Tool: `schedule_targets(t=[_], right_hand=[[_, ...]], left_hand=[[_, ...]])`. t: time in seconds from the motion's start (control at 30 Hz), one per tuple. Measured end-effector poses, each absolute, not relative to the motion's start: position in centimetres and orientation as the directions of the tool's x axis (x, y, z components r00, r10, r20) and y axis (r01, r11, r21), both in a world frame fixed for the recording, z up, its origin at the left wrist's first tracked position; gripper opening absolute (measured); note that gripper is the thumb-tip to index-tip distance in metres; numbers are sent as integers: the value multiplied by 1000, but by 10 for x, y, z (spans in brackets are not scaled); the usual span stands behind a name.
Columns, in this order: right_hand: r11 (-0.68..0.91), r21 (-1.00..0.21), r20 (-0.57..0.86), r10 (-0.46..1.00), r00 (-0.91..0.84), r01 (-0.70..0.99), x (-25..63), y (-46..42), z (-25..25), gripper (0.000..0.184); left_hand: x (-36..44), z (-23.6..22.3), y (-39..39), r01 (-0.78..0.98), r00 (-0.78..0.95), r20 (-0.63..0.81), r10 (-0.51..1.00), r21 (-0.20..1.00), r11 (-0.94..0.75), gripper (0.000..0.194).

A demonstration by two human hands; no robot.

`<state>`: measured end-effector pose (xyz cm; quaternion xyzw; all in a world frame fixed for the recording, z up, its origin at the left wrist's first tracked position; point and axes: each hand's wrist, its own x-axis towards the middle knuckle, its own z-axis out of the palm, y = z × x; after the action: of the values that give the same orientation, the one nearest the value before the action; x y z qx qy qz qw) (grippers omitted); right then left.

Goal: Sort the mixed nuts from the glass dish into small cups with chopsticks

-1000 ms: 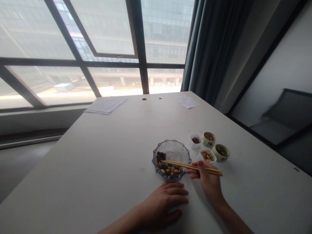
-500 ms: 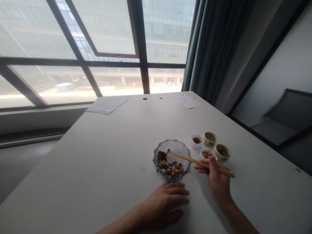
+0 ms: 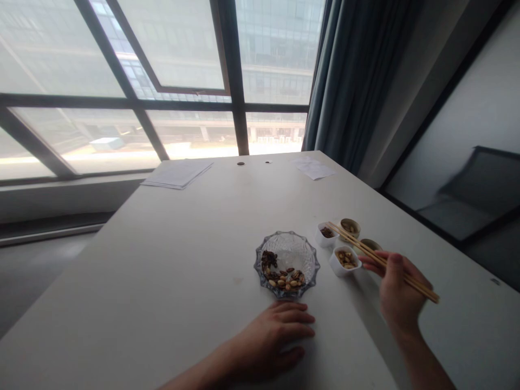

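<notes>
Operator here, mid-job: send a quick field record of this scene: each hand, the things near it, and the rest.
right hand: holds chopsticks, tips by the white tub of dark pieces
left hand: flat on the table, beside the glass dish
dish contents: nuts and dark pieces
second tub: holds nuts
cups: two, and, beyond the tubs
rest: papers on the table, curtain by the window

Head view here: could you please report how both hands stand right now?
Right hand holding chopsticks, tips near small white cup. Left hand flat on table, beside glass dish.
</notes>
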<state>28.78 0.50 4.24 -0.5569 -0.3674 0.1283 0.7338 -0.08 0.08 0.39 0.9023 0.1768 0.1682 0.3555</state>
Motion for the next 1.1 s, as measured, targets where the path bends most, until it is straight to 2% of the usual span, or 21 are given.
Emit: schedule_targets(t=[0.1,0.2,0.33,0.43,0.6,0.83,1.1], right_hand=[[363,-905,407,587,700,221,282,2,44,47],[371,-914,383,657,650,164,273,0,39,48],[328,-940,334,840,427,90,251,-4,27,50],[244,-969,244,918,313,40,233,-8,21,50],[194,-981,193,932,307,29,217,-10,20,49],[268,-958,285,930,231,105,220,-8,12,45],[258,-957,289,884,367,133,212,-15,22,47]], left_hand=[[-1,5,1,211,880,167,445,702,-681,41],[0,6,0,210,883,165,440,698,-684,41],[0,7,0,212,881,170,442,692,-690,39],[0,7,0,210,882,173,439,689,-693,40],[0,6,0,215,886,162,435,687,-694,39],[0,4,1,207,883,177,435,685,-699,39],[-1,4,0,214,880,179,441,678,-703,39]])
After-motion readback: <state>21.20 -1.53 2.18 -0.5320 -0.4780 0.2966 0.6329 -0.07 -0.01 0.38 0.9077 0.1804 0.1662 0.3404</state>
